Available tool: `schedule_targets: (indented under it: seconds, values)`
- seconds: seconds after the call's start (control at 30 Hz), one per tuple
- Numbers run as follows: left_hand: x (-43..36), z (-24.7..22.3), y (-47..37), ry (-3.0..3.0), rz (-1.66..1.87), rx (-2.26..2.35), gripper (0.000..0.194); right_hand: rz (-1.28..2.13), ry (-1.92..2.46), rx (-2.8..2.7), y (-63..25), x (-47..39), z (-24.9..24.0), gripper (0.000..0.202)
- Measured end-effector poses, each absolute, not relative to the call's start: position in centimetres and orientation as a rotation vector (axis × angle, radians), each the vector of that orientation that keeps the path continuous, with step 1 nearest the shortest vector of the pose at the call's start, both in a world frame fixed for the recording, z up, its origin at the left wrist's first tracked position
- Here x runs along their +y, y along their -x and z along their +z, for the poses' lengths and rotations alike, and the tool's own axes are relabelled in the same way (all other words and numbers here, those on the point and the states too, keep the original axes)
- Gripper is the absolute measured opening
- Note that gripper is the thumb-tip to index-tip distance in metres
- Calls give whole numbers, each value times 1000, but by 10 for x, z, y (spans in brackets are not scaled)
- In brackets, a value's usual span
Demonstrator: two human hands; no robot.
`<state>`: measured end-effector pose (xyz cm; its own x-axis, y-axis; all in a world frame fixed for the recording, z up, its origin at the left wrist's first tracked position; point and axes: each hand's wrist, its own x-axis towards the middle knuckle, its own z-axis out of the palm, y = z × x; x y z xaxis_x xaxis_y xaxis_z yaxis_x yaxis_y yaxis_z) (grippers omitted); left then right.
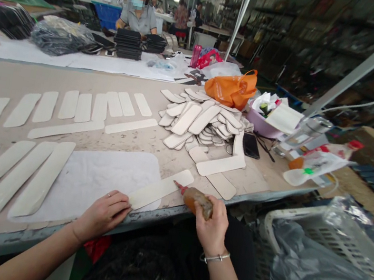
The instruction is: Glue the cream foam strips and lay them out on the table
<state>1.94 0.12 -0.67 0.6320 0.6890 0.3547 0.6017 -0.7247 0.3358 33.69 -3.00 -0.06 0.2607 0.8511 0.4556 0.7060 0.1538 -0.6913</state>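
Note:
In my right hand (211,221) is a squeeze bottle (194,200) of amber liquid, probably glue, its red nozzle pointing left over a long white strip (160,190) with rounded ends. My left hand (107,213) grips the strip's near end at the table edge, fingers closed. Part of the strip lies over a white sheet (105,169). Left of it, several long white pieces (44,182) lie side by side. Beyond them runs a row of shorter white pieces (68,104). A loose pile of white pieces (187,118) sits ahead of my right hand.
Right of the pile are a black phone (251,145), a purple basin (265,127) and an orange bag (232,90). A clear bottle (304,134) stands at the table's right edge. A white plastic basket (317,221) with grey plastic is at my right. A co-worker (139,13) sits across.

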Motion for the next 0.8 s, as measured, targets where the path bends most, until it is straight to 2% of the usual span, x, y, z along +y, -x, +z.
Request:
schedule_targets:
  seconds: [0.2,0.8]
  values:
    - [2,-9,-18,-2690,702,1053,12,86,1683,-1300,-357,-25,-2,28]
    - [3,-7,-19,-2684,667,1075,10,4,1758,-1279,-362,-24,-8,29]
